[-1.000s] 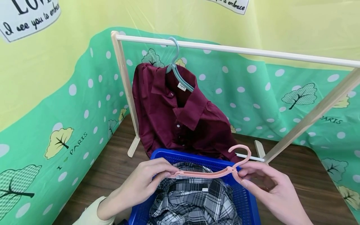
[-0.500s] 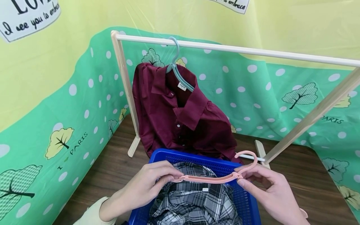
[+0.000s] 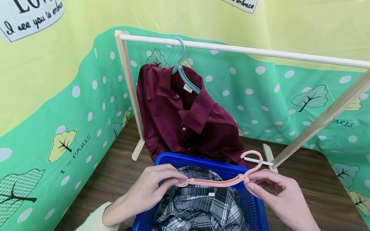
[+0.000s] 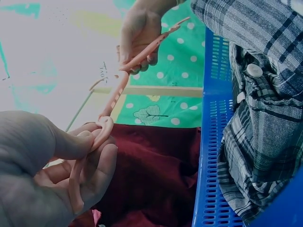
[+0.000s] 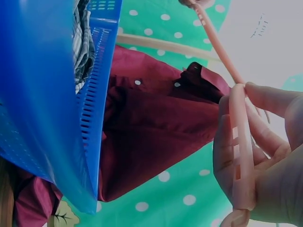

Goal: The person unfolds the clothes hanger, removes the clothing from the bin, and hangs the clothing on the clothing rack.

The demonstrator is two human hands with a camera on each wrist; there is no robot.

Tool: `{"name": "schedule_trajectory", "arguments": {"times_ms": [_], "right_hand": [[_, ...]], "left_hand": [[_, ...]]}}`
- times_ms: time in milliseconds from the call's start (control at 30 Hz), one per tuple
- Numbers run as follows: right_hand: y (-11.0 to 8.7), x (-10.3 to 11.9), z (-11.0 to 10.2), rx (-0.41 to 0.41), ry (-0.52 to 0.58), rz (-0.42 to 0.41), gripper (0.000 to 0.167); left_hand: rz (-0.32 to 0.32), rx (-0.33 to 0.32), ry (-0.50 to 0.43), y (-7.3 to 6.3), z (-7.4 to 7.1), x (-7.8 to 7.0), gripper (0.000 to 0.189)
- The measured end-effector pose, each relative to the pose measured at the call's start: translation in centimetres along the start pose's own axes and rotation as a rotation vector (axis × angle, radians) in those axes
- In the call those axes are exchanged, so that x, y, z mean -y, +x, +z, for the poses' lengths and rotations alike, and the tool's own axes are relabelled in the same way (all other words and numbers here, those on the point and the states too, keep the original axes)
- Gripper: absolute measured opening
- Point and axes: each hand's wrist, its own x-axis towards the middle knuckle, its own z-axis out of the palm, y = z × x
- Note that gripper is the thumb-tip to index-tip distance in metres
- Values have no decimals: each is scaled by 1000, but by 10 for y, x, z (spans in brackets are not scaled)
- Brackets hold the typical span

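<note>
A pink folding clothes hanger (image 3: 214, 183) is held level above a blue basket (image 3: 261, 211). My left hand (image 3: 144, 194) pinches the end of one hanger arm between thumb and fingers. At the joint below the hook, my right hand (image 3: 283, 192) grips the hanger, its thumb towards me. The hook points up and curls over to the left. In the right wrist view the other hanger arm (image 5: 241, 156) runs down along the right palm. Beneath the hanger, a black, grey and white plaid shirt (image 3: 199, 211) lies bunched in the basket, its collar facing up.
Behind the basket, a maroon shirt (image 3: 167, 118) hangs on a blue-green hanger (image 3: 185, 78) from the white bar (image 3: 260, 52) of a wooden rack. The rack's right leg (image 3: 323, 117) slants down to the brown wood-grain tabletop (image 3: 323, 192). Patterned curtain (image 3: 266, 96) encloses the back and left.
The pink hanger has shifted slightly right and down with both hands. Its hook dipped half a second ago and now stands higher again. The basket and both shirts stay put.
</note>
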Motion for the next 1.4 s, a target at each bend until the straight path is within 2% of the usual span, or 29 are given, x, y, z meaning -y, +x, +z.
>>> {"name": "schedule_trajectory", "arguments": {"times_ms": [167,367,533,667,733,800,867,1000,1167,1400], "right_hand": [[-2,-1,1,-20,-23,-29,19],[-6,-4,-2,-86,-54,-108,27],[-9,-8,-14,-138,-53,-134,28],[-12,-12,-26,-173,-86,-99,31],[-14,-13,-32,-179,-69,-72,31],[-15,-14,-36,-192,-78,-45,31],[-16,-13,-41,-200,-72,-36,31],[-18,-12,-45,-221,-88,-11,29],[-21,-19,-48,-237,42,30,26],[-24,-24,-48,-218,181,-1,25]], "left_hand": [[-30,31,-21,1,-2,0,25],[-107,78,-48,3,-9,1,20],[-165,89,-9,1,-17,6,23],[-204,98,17,0,-23,14,27],[-220,116,15,-1,-25,19,29],[-244,159,13,-2,-25,24,28],[-250,234,28,-4,-25,29,27],[-226,389,40,-7,-24,37,26],[-181,514,27,-5,-23,43,24],[-122,647,42,-4,-18,47,27]]}}
